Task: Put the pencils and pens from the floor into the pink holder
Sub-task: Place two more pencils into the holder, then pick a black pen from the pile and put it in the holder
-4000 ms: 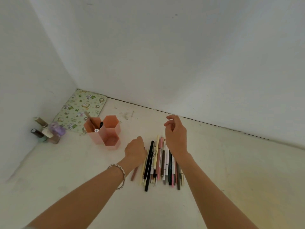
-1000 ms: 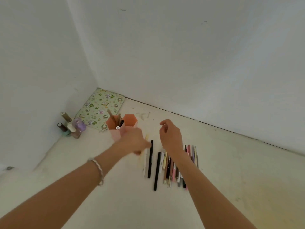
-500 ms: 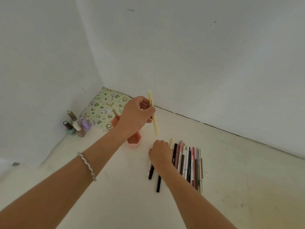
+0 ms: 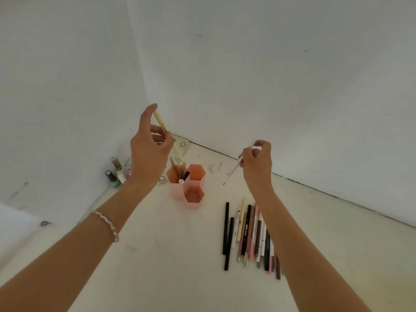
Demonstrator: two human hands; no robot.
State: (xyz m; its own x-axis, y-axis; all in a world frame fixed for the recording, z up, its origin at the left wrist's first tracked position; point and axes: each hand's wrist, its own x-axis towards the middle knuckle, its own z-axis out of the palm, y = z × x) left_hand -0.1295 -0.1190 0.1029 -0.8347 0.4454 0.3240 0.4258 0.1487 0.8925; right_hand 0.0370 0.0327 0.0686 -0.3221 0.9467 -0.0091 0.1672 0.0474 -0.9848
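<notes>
Left hand [image 4: 149, 154], raised at centre-left of the frame, pinches a pale yellow pencil [image 4: 167, 136]; its lower end is lost against the patterned mat [image 4: 183, 144], mostly hidden behind the hand. Right hand [image 4: 256, 164] is closed on a thin white pen [image 4: 233, 173], tip blurred. Pink holder [image 4: 191, 188] stands on the floor at centre, a few pens in its far-left cell. Remaining pens [image 4: 247, 233] lie lower right, partly covered by the right forearm.

Soft, even daylight — faint shadows, wide-angle bending.
</notes>
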